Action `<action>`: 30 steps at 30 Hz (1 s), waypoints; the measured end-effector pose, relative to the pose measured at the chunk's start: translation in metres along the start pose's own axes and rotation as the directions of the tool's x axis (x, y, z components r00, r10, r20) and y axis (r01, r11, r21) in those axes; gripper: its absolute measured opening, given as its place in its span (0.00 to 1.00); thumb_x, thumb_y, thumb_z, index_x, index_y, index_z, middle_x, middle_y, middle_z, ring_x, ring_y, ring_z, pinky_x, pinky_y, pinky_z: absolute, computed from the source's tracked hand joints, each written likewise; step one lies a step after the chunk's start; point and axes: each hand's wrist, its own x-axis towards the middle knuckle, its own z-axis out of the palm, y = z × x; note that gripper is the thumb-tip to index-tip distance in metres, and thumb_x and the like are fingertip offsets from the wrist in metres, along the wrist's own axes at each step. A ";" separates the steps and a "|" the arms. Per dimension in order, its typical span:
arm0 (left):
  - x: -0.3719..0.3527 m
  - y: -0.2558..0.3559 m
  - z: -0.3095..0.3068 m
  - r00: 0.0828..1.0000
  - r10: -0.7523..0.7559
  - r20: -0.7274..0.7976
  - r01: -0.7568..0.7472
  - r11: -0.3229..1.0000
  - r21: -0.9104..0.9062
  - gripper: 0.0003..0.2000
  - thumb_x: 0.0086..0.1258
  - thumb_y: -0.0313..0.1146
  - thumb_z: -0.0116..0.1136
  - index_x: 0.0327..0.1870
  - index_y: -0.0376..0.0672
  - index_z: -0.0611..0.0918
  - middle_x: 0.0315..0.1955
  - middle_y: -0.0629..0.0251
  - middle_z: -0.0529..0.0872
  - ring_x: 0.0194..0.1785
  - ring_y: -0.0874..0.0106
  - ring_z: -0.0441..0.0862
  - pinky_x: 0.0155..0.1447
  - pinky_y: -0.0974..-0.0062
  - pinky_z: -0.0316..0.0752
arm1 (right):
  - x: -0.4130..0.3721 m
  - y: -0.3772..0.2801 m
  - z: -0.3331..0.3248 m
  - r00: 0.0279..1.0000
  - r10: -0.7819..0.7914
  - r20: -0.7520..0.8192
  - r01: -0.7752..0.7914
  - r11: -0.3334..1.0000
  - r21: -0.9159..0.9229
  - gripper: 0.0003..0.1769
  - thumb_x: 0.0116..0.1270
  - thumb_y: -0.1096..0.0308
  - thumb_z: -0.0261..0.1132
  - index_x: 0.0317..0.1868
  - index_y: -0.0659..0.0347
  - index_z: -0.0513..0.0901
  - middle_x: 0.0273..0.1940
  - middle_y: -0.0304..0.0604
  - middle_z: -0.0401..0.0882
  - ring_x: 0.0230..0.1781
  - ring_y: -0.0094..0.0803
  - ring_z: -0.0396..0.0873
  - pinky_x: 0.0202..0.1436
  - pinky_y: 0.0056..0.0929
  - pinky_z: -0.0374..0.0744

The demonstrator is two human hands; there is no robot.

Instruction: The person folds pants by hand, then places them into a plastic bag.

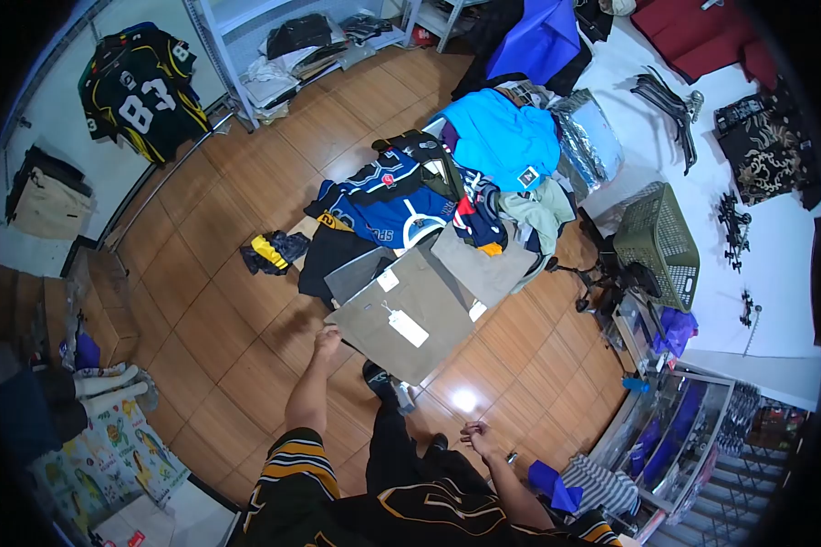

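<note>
My left hand [328, 340] is closed on the left corner of folded olive-brown trousers [415, 342] with white tags [408, 328] on top. The trousers lie flat at the near side of a clothes heap, overlapping grey folded garments [483, 264]. Apart from the cloth, my right hand [474, 436] hovers over the floor with loosely bent fingers and nothing visible in it. Behind the trousers are a blue sports jersey [374, 205], a bright blue garment [502, 137] and a pale green one [540, 214].
Right of the heap stands an olive plastic basket [661, 246], with a glass display case [680, 433] nearer me. A black and yellow bundle [275, 252] lies on the tiled floor [187, 301]. Metal shelves [233, 55] stand at the back. A dark jersey [143, 96] hangs at left.
</note>
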 end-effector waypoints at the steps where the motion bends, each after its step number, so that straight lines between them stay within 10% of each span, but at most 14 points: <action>1: 0.000 0.005 -0.001 1.000 -0.027 0.009 0.028 0.992 -0.120 0.12 0.72 0.36 0.63 0.55 0.53 0.85 0.50 0.73 0.86 0.49 0.72 0.82 0.49 0.66 0.79 | -0.007 -0.008 -0.001 0.999 0.053 0.000 -0.053 0.999 0.006 0.16 0.72 0.70 0.58 0.58 0.62 0.75 0.46 0.48 0.87 0.40 0.36 0.86 0.38 0.33 0.83; 4: -0.024 0.040 -0.002 0.996 -0.074 -0.050 0.055 0.952 -0.302 0.14 0.67 0.24 0.63 0.54 0.38 0.85 0.48 0.61 0.88 0.51 0.71 0.84 0.56 0.77 0.77 | -0.013 -0.016 -0.005 0.989 0.149 -0.026 -0.149 0.989 -0.006 0.16 0.73 0.68 0.61 0.59 0.62 0.76 0.46 0.47 0.87 0.40 0.36 0.86 0.37 0.33 0.83; 17: -0.006 0.013 0.018 0.997 0.008 -0.080 -0.052 0.818 -0.572 0.18 0.67 0.26 0.69 0.57 0.34 0.83 0.50 0.59 0.87 0.53 0.70 0.84 0.60 0.74 0.77 | 0.012 -0.047 -0.023 0.986 0.164 -0.002 -0.164 0.986 -0.035 0.16 0.72 0.66 0.64 0.56 0.65 0.78 0.44 0.48 0.86 0.34 0.33 0.85 0.32 0.31 0.83; 29: -0.148 0.062 0.098 0.672 0.223 -0.706 -0.376 0.925 -0.065 0.16 0.56 0.32 0.78 0.43 0.35 0.87 0.31 0.65 0.88 0.35 0.71 0.82 0.42 0.68 0.79 | 0.107 -0.081 -0.099 0.994 0.004 0.106 0.025 0.961 -0.276 0.12 0.71 0.66 0.66 0.51 0.61 0.83 0.37 0.44 0.87 0.32 0.30 0.86 0.31 0.30 0.85; 30: -0.162 0.065 0.108 0.772 0.250 -0.585 -0.384 0.916 -0.116 0.16 0.58 0.33 0.77 0.43 0.35 0.86 0.30 0.66 0.87 0.34 0.72 0.82 0.42 0.68 0.79 | 0.117 -0.087 -0.107 0.992 -0.009 0.128 0.048 0.950 -0.309 0.11 0.70 0.67 0.65 0.50 0.61 0.84 0.37 0.45 0.87 0.33 0.31 0.87 0.31 0.31 0.84</action>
